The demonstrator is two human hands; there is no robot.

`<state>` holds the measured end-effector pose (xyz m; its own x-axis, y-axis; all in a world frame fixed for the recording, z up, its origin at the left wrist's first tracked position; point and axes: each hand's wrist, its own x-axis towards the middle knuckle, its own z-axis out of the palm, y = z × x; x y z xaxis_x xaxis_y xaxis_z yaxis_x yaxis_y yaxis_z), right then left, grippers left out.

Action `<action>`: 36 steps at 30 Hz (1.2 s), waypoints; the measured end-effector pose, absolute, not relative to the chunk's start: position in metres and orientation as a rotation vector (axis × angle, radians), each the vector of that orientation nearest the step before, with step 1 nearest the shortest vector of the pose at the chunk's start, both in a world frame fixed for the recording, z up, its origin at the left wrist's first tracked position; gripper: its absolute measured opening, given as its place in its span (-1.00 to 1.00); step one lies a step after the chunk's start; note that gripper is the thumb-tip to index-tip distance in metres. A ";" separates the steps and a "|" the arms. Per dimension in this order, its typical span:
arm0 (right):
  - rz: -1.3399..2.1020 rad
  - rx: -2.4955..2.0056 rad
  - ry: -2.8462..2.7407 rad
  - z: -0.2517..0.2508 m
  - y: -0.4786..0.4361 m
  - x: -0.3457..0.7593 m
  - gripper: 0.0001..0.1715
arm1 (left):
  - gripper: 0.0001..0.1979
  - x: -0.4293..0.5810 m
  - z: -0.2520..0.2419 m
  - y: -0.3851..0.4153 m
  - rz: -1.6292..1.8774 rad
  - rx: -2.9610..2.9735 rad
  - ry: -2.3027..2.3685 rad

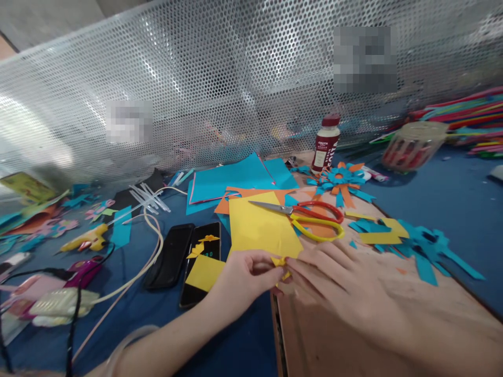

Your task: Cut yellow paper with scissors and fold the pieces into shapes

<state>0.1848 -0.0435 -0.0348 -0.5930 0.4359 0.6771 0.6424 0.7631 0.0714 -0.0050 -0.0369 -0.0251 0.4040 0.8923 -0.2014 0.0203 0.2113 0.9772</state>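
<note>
Between my two hands is a small yellow paper flower (280,262), its petals folded and partly hidden by fingers. My left hand (251,272) pinches it from the left, thumb and fingers closed on it. From the right, the fingertips of my right hand (338,277) meet the same flower, the other fingers stretched over the wood. Just beyond my hands lies a yellow paper sheet (259,225), with scissors (293,210) resting on it, their handles red and yellow. Two more yellow paper flowers (210,238) and a yellow paper piece (205,273) lie on a phone (201,293).
A black case (170,256) lies left of the phone. Further left are a yellow glue gun (86,240), glue sticks (149,198) and a power strip (58,303) with cables. Blue sheets (228,178), a bottle (326,144) and a jar (414,146) stand before a perforated metal screen (220,78).
</note>
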 end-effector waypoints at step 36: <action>0.361 -0.978 -2.022 -0.034 -0.044 0.172 -0.90 | -0.90 -0.005 -0.027 -0.040 0.791 1.814 1.203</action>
